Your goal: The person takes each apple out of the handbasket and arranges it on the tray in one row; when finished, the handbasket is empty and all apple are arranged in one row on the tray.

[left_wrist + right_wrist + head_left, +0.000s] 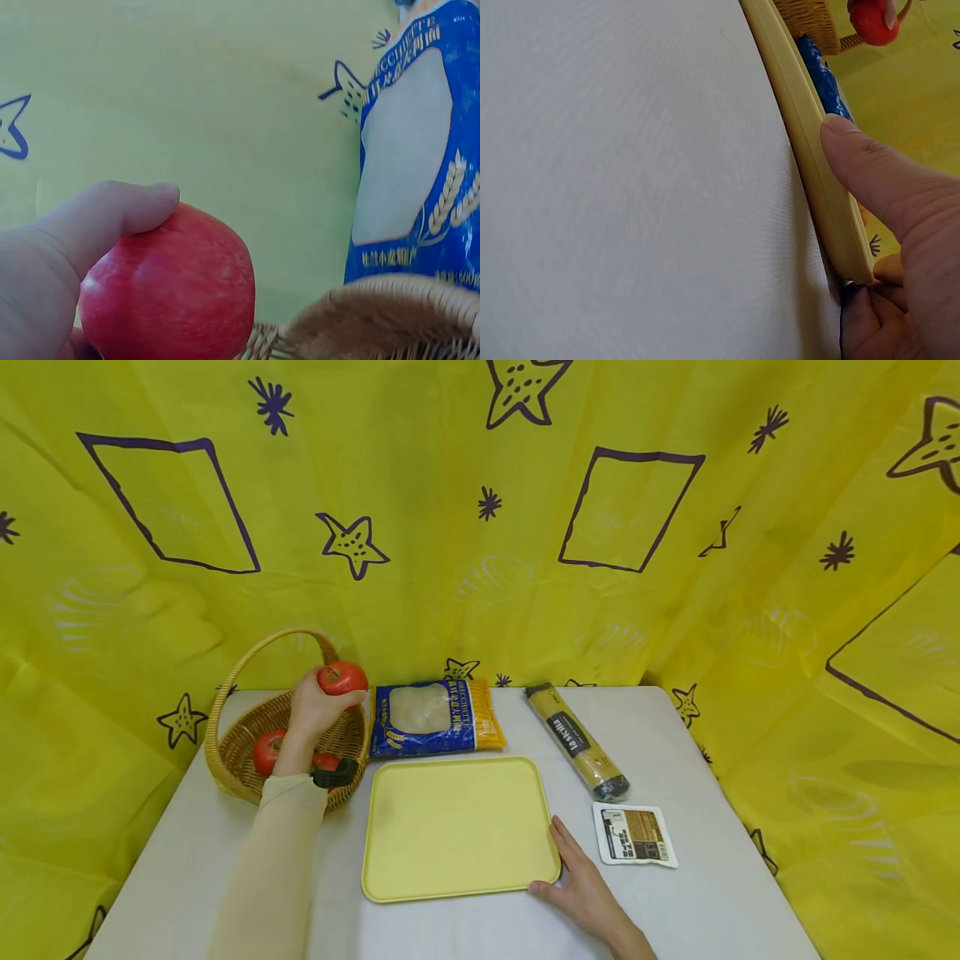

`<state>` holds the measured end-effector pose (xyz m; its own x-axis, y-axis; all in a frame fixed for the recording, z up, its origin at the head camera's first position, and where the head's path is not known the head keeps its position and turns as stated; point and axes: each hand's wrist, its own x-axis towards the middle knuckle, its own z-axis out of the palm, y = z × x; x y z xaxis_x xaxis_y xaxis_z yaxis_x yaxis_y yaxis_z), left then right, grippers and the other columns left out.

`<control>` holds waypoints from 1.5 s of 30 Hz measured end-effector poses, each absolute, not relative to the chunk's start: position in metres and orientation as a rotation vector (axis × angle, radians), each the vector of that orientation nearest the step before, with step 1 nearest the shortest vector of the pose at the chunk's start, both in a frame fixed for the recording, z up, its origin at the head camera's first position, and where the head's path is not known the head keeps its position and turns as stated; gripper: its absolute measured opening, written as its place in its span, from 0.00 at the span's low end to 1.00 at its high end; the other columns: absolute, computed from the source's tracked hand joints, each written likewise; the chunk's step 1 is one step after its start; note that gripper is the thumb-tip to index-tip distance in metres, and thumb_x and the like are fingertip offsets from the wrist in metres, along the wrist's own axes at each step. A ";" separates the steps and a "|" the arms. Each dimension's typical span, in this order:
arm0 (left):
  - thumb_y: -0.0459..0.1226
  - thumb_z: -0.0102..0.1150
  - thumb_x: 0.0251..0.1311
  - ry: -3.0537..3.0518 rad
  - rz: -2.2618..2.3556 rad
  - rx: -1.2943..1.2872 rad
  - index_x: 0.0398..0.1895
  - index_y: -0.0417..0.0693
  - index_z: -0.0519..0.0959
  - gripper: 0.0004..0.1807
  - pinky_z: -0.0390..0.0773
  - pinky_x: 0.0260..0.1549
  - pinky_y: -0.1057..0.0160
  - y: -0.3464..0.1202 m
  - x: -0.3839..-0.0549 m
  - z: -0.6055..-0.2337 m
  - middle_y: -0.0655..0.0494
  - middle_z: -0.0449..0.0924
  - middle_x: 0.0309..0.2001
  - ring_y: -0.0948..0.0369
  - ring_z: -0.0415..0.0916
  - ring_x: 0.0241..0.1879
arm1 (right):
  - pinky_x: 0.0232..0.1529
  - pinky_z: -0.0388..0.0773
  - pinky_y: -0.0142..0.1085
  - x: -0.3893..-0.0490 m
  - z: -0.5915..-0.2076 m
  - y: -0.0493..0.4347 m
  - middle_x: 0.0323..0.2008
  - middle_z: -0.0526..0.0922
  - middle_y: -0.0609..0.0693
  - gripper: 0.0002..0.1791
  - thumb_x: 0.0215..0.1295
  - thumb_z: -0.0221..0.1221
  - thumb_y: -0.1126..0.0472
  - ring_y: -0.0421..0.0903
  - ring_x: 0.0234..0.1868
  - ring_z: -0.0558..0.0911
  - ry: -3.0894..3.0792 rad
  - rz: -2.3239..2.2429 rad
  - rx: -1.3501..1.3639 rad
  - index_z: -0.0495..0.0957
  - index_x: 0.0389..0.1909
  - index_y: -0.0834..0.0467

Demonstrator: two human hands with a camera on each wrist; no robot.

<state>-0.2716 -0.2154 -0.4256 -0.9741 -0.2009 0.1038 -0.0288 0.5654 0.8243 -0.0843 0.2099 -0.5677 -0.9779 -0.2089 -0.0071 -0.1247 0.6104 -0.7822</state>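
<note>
My left hand (315, 706) grips a red apple (343, 677), thumb and fingers around its sides, above the right part of a wicker basket (240, 768). Close up in the left wrist view, the thumb lies over the top of the apple (176, 292). Two more red apples (267, 752) sit inside the basket, partly hidden by the forearm and a black wrist strap. At the near right corner of a pale yellow tray (461, 831), my right hand (581, 889) holds the rim, thumb on the near side and fingers along the right side.
Behind the tray lies a blue and yellow pasta bag (420, 714), beside the basket. A long spaghetti pack (576, 739) lies slanted at the right, with a small white-edged packet (636, 835) in front of it. A yellow patterned curtain (420, 610) borders the white table (712, 893).
</note>
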 end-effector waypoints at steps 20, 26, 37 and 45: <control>0.45 0.73 0.49 -2.624 -1.431 0.056 0.68 0.33 0.60 0.47 0.69 0.54 0.42 -0.168 -0.265 -0.427 0.34 0.64 0.60 0.40 0.65 0.57 | 0.68 0.50 0.46 -0.085 -0.569 0.210 0.75 0.51 0.56 0.58 0.48 0.73 0.46 0.55 0.73 0.52 2.730 -1.314 -0.286 0.55 0.71 0.71; 0.44 0.74 0.48 -2.642 -1.414 -0.006 0.67 0.33 0.61 0.47 0.70 0.53 0.42 -0.156 -0.265 -0.428 0.35 0.65 0.59 0.41 0.66 0.56 | 0.68 0.49 0.46 -0.085 -0.567 0.210 0.75 0.51 0.56 0.57 0.49 0.73 0.46 0.55 0.73 0.52 2.729 -1.313 -0.280 0.55 0.71 0.71; 0.44 0.76 0.44 -2.655 -1.453 -0.174 0.67 0.35 0.62 0.48 0.71 0.52 0.43 -0.127 -0.261 -0.438 0.36 0.65 0.58 0.43 0.68 0.55 | 0.68 0.49 0.45 -0.084 -0.568 0.210 0.75 0.51 0.55 0.58 0.48 0.73 0.46 0.54 0.73 0.52 2.729 -1.313 -0.272 0.55 0.72 0.70; 0.43 0.76 0.45 -2.706 -1.415 -0.313 0.68 0.35 0.61 0.49 0.73 0.51 0.42 -0.107 -0.258 -0.447 0.37 0.64 0.59 0.43 0.69 0.55 | 0.66 0.45 0.29 -0.085 -0.569 0.210 0.75 0.51 0.55 0.57 0.48 0.73 0.47 0.54 0.73 0.53 2.741 -1.324 -0.288 0.55 0.72 0.70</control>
